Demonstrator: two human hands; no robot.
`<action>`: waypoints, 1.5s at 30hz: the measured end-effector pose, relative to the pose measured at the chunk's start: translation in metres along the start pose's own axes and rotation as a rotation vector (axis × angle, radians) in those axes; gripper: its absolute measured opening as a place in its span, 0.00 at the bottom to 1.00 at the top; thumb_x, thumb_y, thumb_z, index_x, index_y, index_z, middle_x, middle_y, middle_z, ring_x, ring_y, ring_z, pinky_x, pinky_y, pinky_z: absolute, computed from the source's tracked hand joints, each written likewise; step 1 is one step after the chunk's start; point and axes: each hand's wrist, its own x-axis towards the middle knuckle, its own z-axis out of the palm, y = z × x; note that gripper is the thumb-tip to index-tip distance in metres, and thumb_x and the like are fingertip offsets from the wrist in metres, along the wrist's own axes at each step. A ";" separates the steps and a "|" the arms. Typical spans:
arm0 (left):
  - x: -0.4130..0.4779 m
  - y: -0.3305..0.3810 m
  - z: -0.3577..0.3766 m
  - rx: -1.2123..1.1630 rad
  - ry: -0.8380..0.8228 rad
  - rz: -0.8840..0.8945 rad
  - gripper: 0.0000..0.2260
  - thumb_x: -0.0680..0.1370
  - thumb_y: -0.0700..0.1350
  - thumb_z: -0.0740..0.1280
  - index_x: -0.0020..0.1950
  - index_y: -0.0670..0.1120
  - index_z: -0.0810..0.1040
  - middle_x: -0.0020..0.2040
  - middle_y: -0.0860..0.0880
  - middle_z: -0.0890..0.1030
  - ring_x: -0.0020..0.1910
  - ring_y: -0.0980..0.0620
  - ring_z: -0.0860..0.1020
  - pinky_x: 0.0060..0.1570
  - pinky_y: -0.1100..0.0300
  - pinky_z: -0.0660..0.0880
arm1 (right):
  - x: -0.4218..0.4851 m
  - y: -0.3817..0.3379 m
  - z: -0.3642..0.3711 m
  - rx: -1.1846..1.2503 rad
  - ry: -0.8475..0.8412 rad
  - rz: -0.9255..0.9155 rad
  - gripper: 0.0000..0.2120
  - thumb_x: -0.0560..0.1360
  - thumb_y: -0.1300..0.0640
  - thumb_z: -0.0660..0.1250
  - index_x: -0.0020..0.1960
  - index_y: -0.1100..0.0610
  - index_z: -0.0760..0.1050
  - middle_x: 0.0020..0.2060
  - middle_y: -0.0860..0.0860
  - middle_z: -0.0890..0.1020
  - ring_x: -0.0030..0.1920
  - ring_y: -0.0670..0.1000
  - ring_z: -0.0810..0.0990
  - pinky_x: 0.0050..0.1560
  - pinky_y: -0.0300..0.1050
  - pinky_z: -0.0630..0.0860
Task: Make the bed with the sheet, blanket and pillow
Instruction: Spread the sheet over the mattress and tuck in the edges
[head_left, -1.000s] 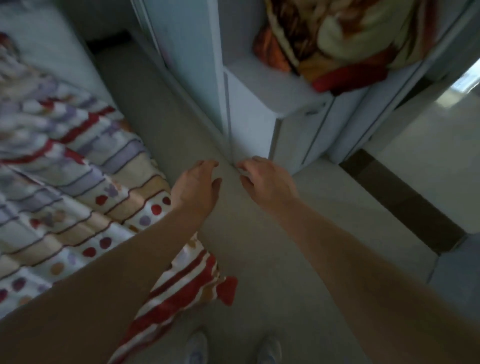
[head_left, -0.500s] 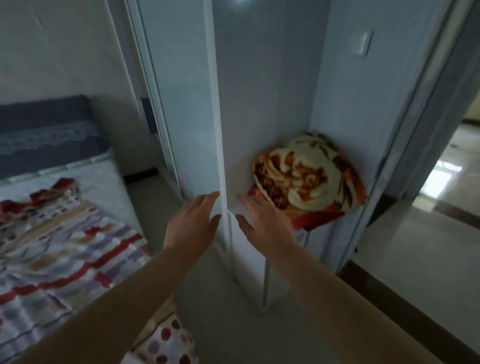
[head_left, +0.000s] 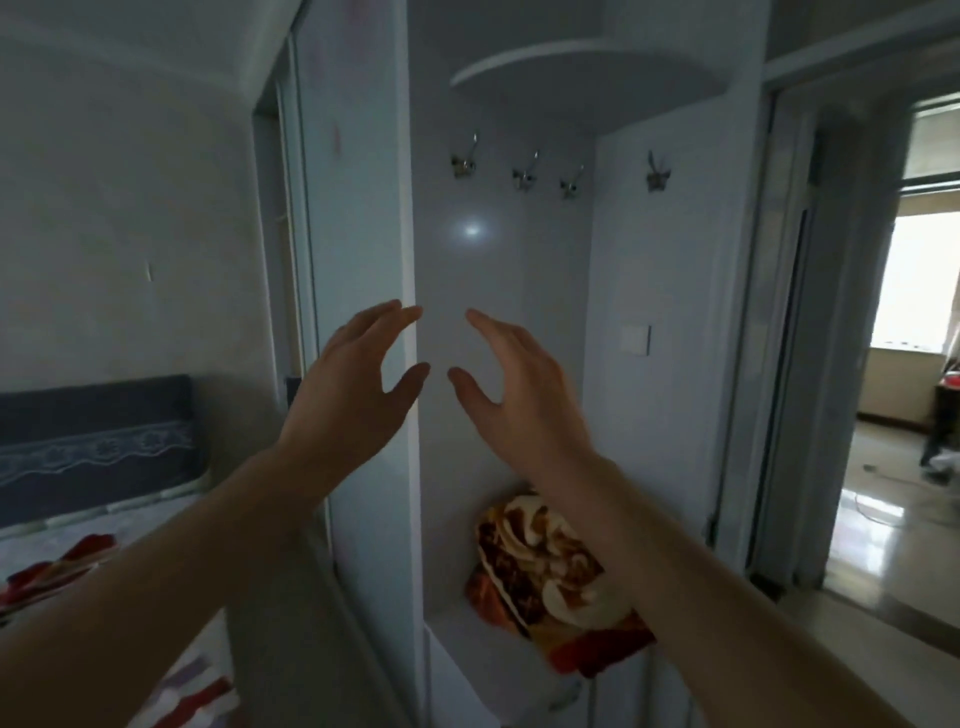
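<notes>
**Q:** How are the two hands held?

**A:** Both forearms are stretched up from the lower corners, and the hands are raised side by side at the middle of the view. The left hand (head_left: 353, 400) is seen from the back. Its fingers are loosely spread and a little curved, and its thumb is pointed toward 3 o'clock. The right hand (head_left: 524, 400) is mirrored, with its thumb pointed toward 9 o'clock. Nothing is gripped by either hand, and the thumb tips are held near each other but apart.

**Q:** Where is the bedding found?

**A:** A folded blanket (head_left: 540, 582), patterned in orange, brown and cream, is set on the white ledge (head_left: 457, 631) of a wall niche. It is found at 5 o'clock from the centre, below the right wrist, and part of it is hidden by the right forearm. The striped sheet (head_left: 57, 566), marked with red bands, is laid on the mattress (head_left: 171, 514) at 8 o'clock. Another piece of it is seen at the bottom edge near 7 o'clock.

**Q:** What else is shown?

**A:** A dark headboard (head_left: 93, 441) with a pale lace-like band is placed against the wall at 9 o'clock. Four metal coat hooks (head_left: 524, 174) are fixed in the niche at 12 o'clock, under a curved shelf (head_left: 582, 83). A light switch (head_left: 635, 339) is mounted at 3 o'clock from the right hand. An open doorway (head_left: 893, 415) is seen farther toward 3 o'clock, with a glossy floor beyond it.
</notes>
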 end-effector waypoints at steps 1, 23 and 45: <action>0.004 0.006 -0.007 -0.015 0.007 0.013 0.26 0.79 0.51 0.67 0.77 0.55 0.66 0.76 0.53 0.68 0.74 0.53 0.66 0.70 0.56 0.64 | 0.005 -0.004 -0.009 0.014 0.002 -0.006 0.28 0.80 0.46 0.66 0.78 0.51 0.64 0.72 0.49 0.72 0.69 0.48 0.72 0.69 0.47 0.71; -0.073 -0.149 -0.109 0.262 0.052 -0.376 0.23 0.78 0.46 0.70 0.72 0.58 0.72 0.61 0.64 0.71 0.58 0.66 0.70 0.50 0.74 0.65 | 0.034 -0.029 0.174 0.372 -0.431 -0.111 0.27 0.78 0.44 0.67 0.75 0.47 0.68 0.69 0.42 0.74 0.68 0.43 0.72 0.68 0.51 0.73; 0.032 -0.276 0.073 0.394 0.075 -0.718 0.22 0.80 0.47 0.69 0.73 0.57 0.71 0.69 0.53 0.76 0.55 0.60 0.73 0.47 0.68 0.72 | 0.154 0.100 0.398 0.666 -0.614 -0.086 0.23 0.79 0.44 0.64 0.73 0.45 0.70 0.69 0.44 0.76 0.67 0.45 0.75 0.69 0.53 0.73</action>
